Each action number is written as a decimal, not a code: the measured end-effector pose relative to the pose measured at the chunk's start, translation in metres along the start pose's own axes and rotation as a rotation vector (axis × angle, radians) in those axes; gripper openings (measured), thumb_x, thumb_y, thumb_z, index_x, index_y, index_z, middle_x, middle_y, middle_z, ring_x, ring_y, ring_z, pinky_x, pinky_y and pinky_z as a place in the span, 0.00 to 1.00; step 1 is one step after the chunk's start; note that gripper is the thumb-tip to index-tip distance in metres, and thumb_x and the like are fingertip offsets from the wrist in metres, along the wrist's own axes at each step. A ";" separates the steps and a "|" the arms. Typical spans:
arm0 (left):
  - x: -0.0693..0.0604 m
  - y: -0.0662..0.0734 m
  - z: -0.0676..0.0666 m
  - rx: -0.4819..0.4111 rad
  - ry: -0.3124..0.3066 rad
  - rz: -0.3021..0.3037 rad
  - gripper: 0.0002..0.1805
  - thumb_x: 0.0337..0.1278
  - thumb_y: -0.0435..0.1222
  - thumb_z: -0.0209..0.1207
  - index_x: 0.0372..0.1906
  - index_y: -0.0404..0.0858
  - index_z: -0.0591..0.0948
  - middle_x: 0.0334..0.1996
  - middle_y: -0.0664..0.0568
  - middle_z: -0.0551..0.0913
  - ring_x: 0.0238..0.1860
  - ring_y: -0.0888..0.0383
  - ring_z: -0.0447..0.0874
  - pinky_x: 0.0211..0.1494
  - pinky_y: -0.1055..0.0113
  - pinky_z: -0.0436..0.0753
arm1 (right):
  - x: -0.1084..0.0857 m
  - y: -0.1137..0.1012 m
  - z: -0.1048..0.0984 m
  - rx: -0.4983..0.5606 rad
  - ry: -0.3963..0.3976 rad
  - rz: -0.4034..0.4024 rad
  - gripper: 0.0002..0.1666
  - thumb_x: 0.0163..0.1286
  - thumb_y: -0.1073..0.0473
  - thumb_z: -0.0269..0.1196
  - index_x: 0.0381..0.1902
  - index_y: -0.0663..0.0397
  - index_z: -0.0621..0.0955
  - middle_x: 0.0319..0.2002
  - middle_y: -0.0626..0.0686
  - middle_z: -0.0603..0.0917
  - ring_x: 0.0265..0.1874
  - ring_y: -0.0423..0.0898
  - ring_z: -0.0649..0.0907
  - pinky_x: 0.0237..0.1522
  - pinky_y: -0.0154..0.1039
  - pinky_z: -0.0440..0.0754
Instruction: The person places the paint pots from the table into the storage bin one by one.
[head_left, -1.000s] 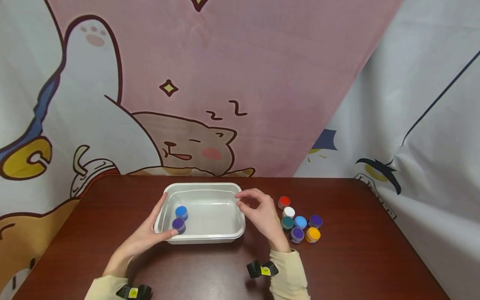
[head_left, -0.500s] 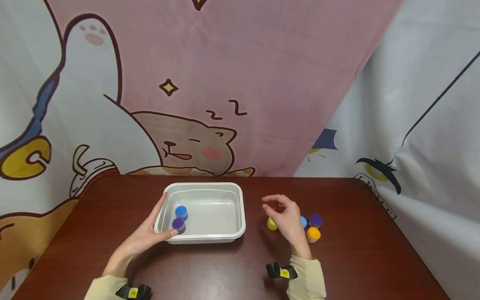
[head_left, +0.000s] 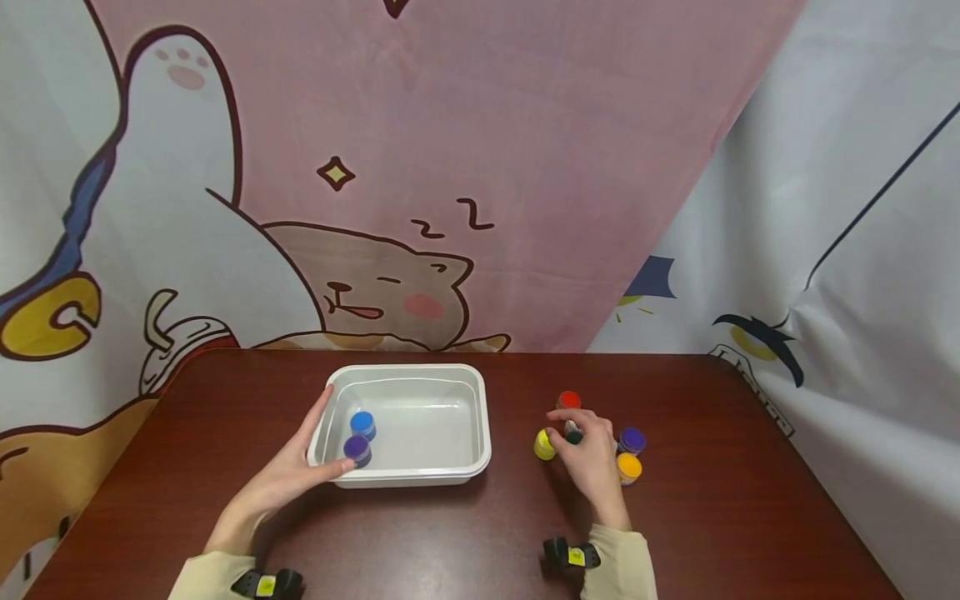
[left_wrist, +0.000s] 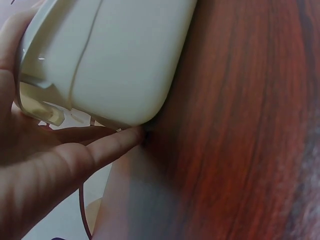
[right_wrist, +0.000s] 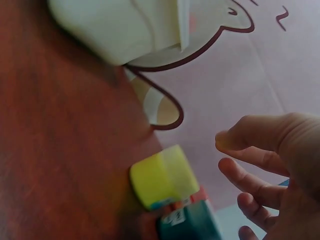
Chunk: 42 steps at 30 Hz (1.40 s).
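My left hand (head_left: 281, 479) holds the left end of a white plastic tray (head_left: 472, 467), the thumb over its near rim and fingers along the side. Inside the tray, a small blue-lidded paint pot (head_left: 363, 423) stands behind a purple-lidded pot (head_left: 357, 450). My right hand (head_left: 594, 467) hovers at a group of similar pots, thumb and fingers loosely bent and apart. Close to its fingertips are a yellow pot (head_left: 544, 446), a dark green pot (head_left: 573, 433) and a red pot (head_left: 569, 401). In the right wrist view, nothing lies between thumb and fingers, beside the yellow pot (right_wrist: 165, 177).
Right of my right hand stand a purple pot (head_left: 632, 440) and an orange-yellow pot (head_left: 628, 468); the hand covers others. All rest on a dark red-brown wooden table (head_left: 427, 542). A printed cloth (head_left: 570, 167) hangs behind the table.
My right hand has moved from the tray's right rim rightward to the group of pots, then lowered slightly toward me, uncovering the yellow and red pots. My left hand and the tray stay put.
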<state>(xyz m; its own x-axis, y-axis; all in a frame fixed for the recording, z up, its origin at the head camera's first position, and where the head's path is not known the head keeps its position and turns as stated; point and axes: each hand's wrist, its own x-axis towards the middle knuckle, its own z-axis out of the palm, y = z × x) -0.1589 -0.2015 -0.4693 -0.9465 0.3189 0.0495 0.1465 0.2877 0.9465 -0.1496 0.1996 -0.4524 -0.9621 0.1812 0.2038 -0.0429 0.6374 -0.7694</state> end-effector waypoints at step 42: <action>0.000 0.001 0.000 0.012 -0.004 -0.025 0.58 0.50 0.36 0.68 0.78 0.51 0.42 0.75 0.38 0.37 0.72 0.31 0.32 0.58 0.22 0.40 | -0.004 0.015 0.001 -0.127 -0.044 -0.038 0.19 0.53 0.63 0.74 0.44 0.60 0.84 0.48 0.61 0.81 0.53 0.62 0.71 0.53 0.61 0.55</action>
<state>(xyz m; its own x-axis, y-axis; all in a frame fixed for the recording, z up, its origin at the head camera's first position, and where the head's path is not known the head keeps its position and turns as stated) -0.1591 -0.2011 -0.4679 -0.9487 0.3152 0.0246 0.1264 0.3067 0.9434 -0.1464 0.2075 -0.4655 -0.9714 0.1240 0.2026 -0.0479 0.7332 -0.6784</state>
